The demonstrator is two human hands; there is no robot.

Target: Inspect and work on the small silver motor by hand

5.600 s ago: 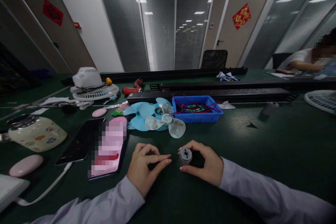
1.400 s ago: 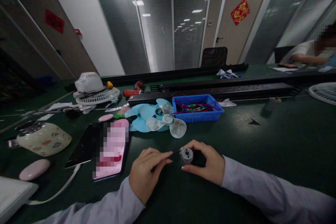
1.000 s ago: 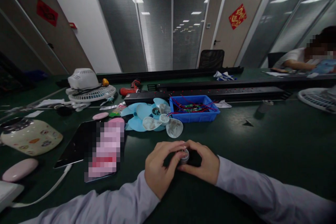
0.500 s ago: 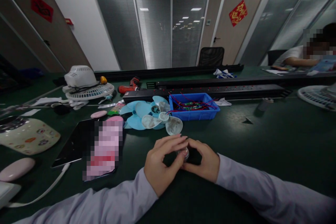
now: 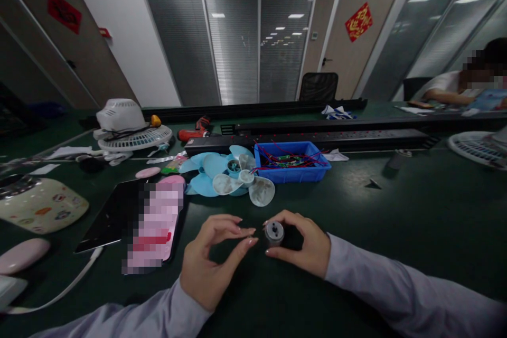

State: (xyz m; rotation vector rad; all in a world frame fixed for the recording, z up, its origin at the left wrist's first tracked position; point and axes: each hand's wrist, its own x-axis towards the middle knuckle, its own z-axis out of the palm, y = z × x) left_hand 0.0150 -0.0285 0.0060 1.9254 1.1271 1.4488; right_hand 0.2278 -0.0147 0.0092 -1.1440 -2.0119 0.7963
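Note:
A small grey metal cylinder (image 5: 274,232) stands upright on the dark green table, its round top showing dark holes; it looks like a small motor. Around it curve the thumb and fingers of my right hand (image 5: 303,240), gripping it from the right. My left hand (image 5: 212,259) is to the left, apart from the cylinder. Its thumb and fingertips come close in a pinch, and whatever lies between them is too small to make out. Beyond my hands lie blue and whitish fan blades (image 5: 222,171).
A blue bin (image 5: 293,173) holds circuit boards and red and blue wires. To the left are a pink-screened phone (image 5: 158,216), a dark tablet (image 5: 113,216) and a white fan (image 5: 134,137). Another cylinder (image 5: 399,159) stands right. Long black bars (image 5: 317,140) cross behind; a person sits far right.
My left hand has drawn away from the cylinder to the left, uncovering its top. My right hand stays around the cylinder.

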